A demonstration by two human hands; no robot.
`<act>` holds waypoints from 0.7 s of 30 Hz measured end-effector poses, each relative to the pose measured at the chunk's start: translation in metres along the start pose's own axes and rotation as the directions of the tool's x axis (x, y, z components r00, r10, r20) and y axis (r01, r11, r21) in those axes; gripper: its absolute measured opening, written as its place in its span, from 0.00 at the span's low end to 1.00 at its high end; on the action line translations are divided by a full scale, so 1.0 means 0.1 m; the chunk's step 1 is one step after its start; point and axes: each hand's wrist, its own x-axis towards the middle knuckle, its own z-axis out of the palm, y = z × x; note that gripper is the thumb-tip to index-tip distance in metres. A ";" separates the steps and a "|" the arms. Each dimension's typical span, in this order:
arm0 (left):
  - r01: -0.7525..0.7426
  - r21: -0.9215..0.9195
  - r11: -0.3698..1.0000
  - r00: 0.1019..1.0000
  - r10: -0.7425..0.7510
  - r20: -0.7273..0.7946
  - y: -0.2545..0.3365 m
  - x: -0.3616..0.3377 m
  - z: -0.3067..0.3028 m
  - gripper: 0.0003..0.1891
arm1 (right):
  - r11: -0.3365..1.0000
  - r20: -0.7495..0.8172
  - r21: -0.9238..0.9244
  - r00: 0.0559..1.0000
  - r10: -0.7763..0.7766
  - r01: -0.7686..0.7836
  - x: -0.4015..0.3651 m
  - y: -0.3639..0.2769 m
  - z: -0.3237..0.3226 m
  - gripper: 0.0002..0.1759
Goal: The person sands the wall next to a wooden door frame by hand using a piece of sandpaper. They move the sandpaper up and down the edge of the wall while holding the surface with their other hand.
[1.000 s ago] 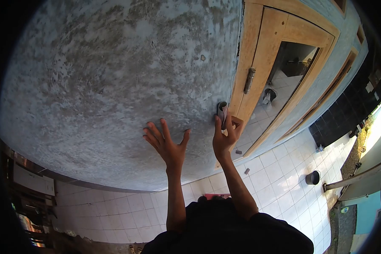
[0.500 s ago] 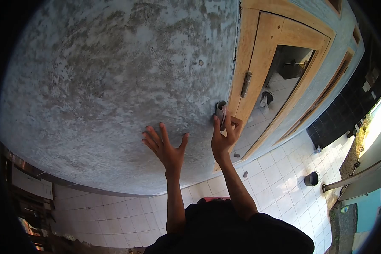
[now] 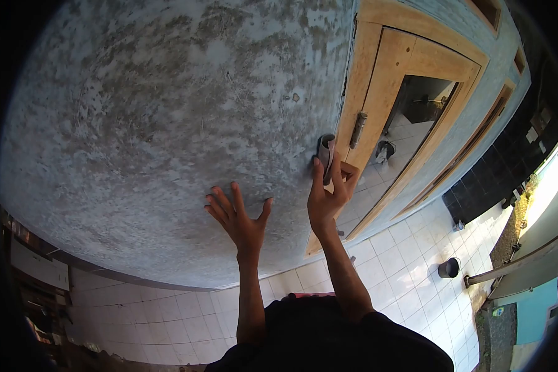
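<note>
Just beside a wooden door frame (image 3: 362, 65), the right hand (image 3: 327, 203) pinches a curled, tube-like sheet (image 3: 326, 154) at the edge of a mottled, blue-grey wall (image 3: 167, 124) — the left hand (image 3: 244, 230), fingers spread, faces its scuffed surface.

The wall (image 3: 167, 124) is showing pale blue-grey, mottling into cloudy brownish-grey blotches and whitish streaks. A rolled sheet (image 3: 327, 160) is showing dark grey inside its curl and dull pink along one edge, though its small size is leaving the exact shades uncertain. The wooden door (image 3: 433, 57) is displaying warm honey-tan, with dark brown spots dotting it, and its hinge (image 3: 358, 130) is looking dark grey-brown. The shirt (image 3: 328, 341) is appearing plain black. Floor tiles (image 3: 167, 313) are forming a white, dark-lined grid, a bucket (image 3: 448, 268) is looking dark grey, and a farther wall (image 3: 530, 313) is gleaming turquoise.
</note>
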 end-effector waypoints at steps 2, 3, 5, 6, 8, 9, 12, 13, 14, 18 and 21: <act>-0.009 -0.011 1.000 1.000 0.009 0.006 0.02 0.00 0.00 0.49 | 0.999 -0.029 0.046 0.999 0.029 -0.028 0.21 -0.10 0.03 0.23; 0.000 -0.030 1.000 1.000 0.000 -0.012 0.03 0.02 0.00 0.50 | 0.999 -0.062 0.033 0.998 -0.026 0.028 0.34 -0.13 0.06 0.23; 0.003 -0.053 0.999 0.999 -0.005 -0.031 0.07 0.13 -0.01 0.50 | 0.996 -0.100 0.016 0.992 -0.082 0.084 0.40 -0.14 0.06 0.23; -0.013 -0.039 0.999 0.999 0.012 -0.043 0.09 0.21 -0.06 0.52 | 0.996 -0.089 0.012 0.993 -0.083 0.085 0.40 -0.12 0.06 0.22; -0.026 -0.025 0.999 0.998 0.025 -0.065 0.13 0.33 -0.13 0.54 | 0.995 -0.079 0.015 0.992 -0.094 0.095 0.36 -0.07 0.04 0.22; -0.027 -0.020 0.999 0.998 0.026 -0.051 0.13 0.38 -0.16 0.54 | 0.998 -0.057 0.013 0.997 -0.056 0.057 0.28 -0.05 0.01 0.21; -0.027 -0.014 1.000 0.999 0.026 -0.043 0.13 0.40 -0.16 0.54 | 0.998 -0.049 -0.003 0.996 -0.068 0.068 0.31 -0.02 0.01 0.21; -0.034 -0.015 0.999 0.998 0.033 -0.046 0.13 0.40 -0.16 0.53 | 0.993 -0.069 -0.022 0.991 -0.113 0.112 0.35 -0.03 0.02 0.21; -0.037 -0.014 0.999 0.998 0.036 -0.042 0.13 0.39 -0.16 0.53 | 0.994 -0.070 -0.023 0.992 -0.108 0.107 0.44 -0.10 0.03 0.21; -0.026 -0.025 0.999 0.999 0.025 -0.048 0.12 0.35 -0.12 0.54 | 0.992 -0.113 0.050 0.988 -0.109 0.115 0.76 -0.31 0.05 0.21; -0.030 -0.023 0.999 0.998 0.029 -0.048 0.11 0.35 -0.13 0.54 | 0.992 -0.112 -0.002 0.985 -0.129 0.130 0.66 -0.19 0.02 0.21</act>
